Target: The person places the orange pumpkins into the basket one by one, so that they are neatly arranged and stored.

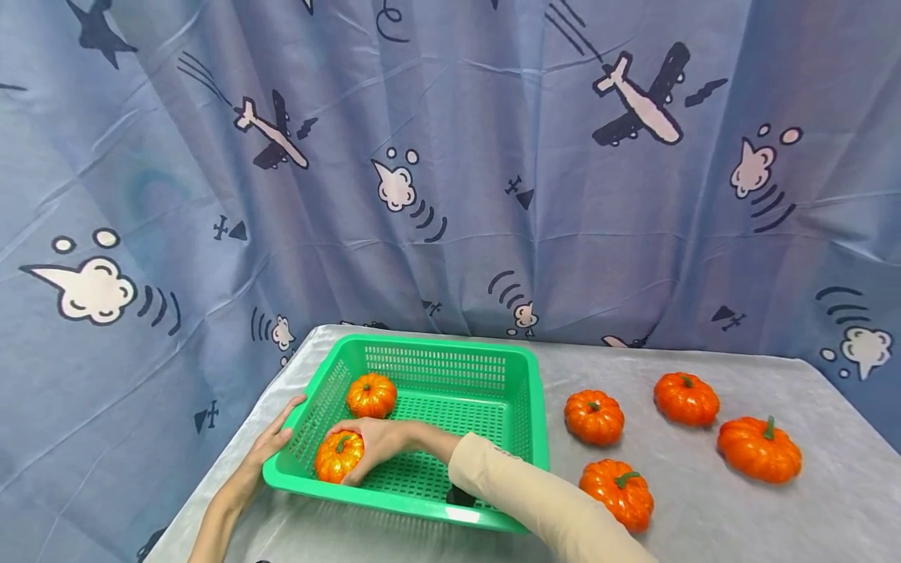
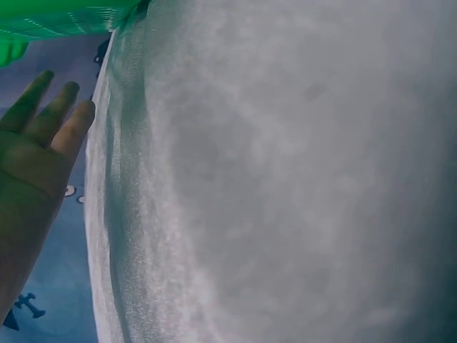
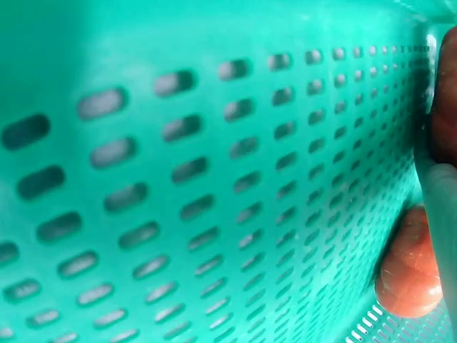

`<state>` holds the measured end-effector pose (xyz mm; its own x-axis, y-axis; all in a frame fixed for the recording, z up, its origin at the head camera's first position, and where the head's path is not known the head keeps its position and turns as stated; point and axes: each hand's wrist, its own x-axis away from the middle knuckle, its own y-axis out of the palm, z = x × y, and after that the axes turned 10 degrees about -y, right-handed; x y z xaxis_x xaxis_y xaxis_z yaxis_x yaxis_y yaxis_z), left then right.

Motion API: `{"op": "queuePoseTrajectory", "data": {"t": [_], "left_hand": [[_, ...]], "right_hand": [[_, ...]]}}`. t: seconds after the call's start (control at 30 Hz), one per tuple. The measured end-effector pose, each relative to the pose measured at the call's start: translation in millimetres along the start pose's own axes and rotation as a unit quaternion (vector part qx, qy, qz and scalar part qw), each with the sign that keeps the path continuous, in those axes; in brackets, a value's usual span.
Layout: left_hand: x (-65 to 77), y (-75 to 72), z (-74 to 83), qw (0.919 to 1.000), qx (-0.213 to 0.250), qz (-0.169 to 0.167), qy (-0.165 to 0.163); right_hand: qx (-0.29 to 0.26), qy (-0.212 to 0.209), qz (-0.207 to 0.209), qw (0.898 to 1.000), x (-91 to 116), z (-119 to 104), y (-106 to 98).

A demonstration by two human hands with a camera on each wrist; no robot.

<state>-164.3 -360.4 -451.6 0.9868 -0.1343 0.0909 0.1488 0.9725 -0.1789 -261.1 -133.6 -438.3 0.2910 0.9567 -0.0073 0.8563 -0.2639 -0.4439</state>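
My right hand (image 1: pixel 380 442) reaches into a green plastic basket (image 1: pixel 401 510) and holds a small orange pumpkin (image 1: pixel 336 460) near its front left corner. The fingers and thumb curl round the pumpkin's sides, and its green stem shows. Behind it in the basket sits a second orange pumpkin (image 1: pixel 371 396). Part of an orange pumpkin (image 3: pixel 409 268) also appears low in the right wrist view, beside the perforated wall. My left hand (image 1: pixel 266 447) is at the basket's left side, its fingers extended by the rim. In the left wrist view, the left hand's fingers (image 2: pixel 53 118) look straight and spread.
Several more orange pumpkins lie right of the basket, among them one close to its side (image 1: pixel 594 417), one beside my right sleeve (image 1: pixel 614 493) and one farthest right (image 1: pixel 759 450). A pale cloth (image 1: pixel 704 516) covers the table. Behind hangs a blue patterned curtain (image 1: pixel 464 274).
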Motion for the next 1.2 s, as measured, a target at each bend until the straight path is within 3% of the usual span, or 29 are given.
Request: {"op": "queuePoseTrajectory", "data": {"t": [0.3,0.6,0.77,1.2], "left_hand": [[1.7,-1.1,0.7,0.9998,-0.004,0.005,-0.018],[0.9,-2.6,-0.9,0.9999,0.002,-0.004,0.017],[0.4,-1.4,-0.2,1.0000,-0.004,0.002,0.008],[0.3,-2.5,-0.2,0.9999,0.003,-0.003,-0.015]], "right_hand": [[-0.017,0.003,-0.008,1.000,-3.1,1.1,2.9],[-0.052,0.014,-0.021,0.998,-1.7,0.3,0.7],[-0.039,0.023,-0.011,0.999,-0.4,-0.9,0.2],[-0.069,0.028,-0.019,0.997,1.1,0.6,-0.4]]}}
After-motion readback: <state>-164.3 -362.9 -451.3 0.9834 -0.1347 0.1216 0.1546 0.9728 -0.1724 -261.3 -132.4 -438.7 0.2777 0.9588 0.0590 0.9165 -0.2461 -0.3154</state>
